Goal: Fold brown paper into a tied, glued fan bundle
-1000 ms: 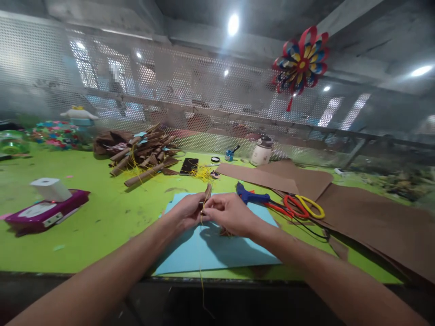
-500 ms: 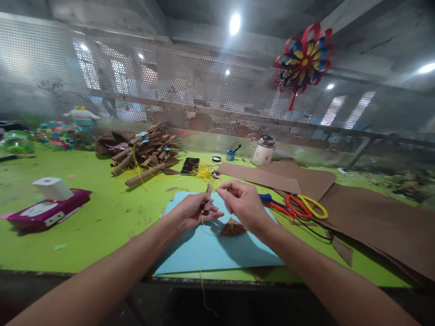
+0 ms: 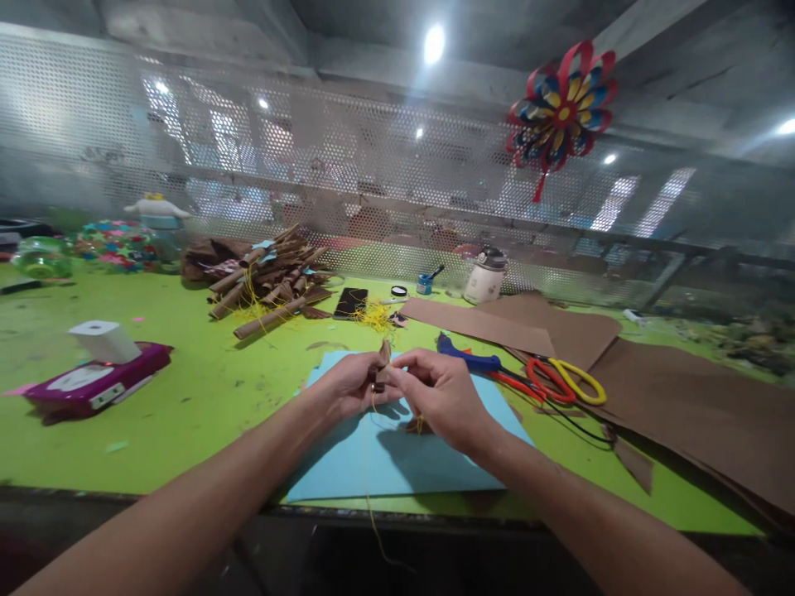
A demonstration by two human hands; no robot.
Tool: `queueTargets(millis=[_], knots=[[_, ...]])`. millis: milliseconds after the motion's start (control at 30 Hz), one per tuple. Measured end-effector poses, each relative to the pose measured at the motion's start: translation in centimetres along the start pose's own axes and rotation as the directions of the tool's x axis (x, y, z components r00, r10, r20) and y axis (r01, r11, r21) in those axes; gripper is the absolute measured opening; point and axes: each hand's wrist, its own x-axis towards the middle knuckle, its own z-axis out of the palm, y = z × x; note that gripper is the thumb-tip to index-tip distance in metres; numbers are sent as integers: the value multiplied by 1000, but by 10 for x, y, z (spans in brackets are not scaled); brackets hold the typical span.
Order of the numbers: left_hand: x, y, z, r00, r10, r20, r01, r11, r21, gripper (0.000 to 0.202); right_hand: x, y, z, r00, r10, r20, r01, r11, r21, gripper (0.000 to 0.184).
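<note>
My left hand (image 3: 344,387) is closed round a small brown paper roll (image 3: 381,364), held upright above a light blue sheet (image 3: 397,455). My right hand (image 3: 438,396) pinches at the same roll, fingers together, with a thin yellow thread (image 3: 371,463) running from the roll down past the table's front edge. A small brown folded piece (image 3: 415,425) lies on the blue sheet under my right hand, partly hidden.
On the green table (image 3: 186,414) lie a pile of brown paper rolls (image 3: 267,281), a phone (image 3: 350,302), a blue glue gun (image 3: 465,358), red and yellow scissors (image 3: 559,381), brown paper sheets (image 3: 683,397), a white jar (image 3: 484,277) and a purple device (image 3: 93,382). A paper pinwheel (image 3: 562,112) hangs on the mesh wall.
My right hand had lifted away to the right, pulling the thread; it has now come back to the roll and pinches it together with my left hand.
</note>
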Motion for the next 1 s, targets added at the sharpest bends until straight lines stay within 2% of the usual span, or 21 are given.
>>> queueTargets(millis=[133, 433, 733, 867, 1000], knots=[[-1, 1, 1, 999, 2, -43, -2, 1000, 5, 13, -4, -2, -1, 1000, -7, 17, 6, 1000, 14, 15], [10, -5, -8, 999, 32, 25, -33, 999, 8, 11, -9, 0, 1, 997, -6, 72, 7, 1000, -8, 13], [12, -5, -12, 1000, 24, 14, -23, 999, -29, 11, -13, 0, 1, 998, 1, 61, 4, 997, -80, 11], [6, -3, -6, 997, 52, -53, -53, 998, -21, 11, -14, 5, 3, 993, -16, 116, 30, 992, -124, 11], [-3, 1, 3, 991, 34, -128, -30, 999, 34, 10, -15, 9, 5, 985, -31, 168, 61, 983, -174, 10]])
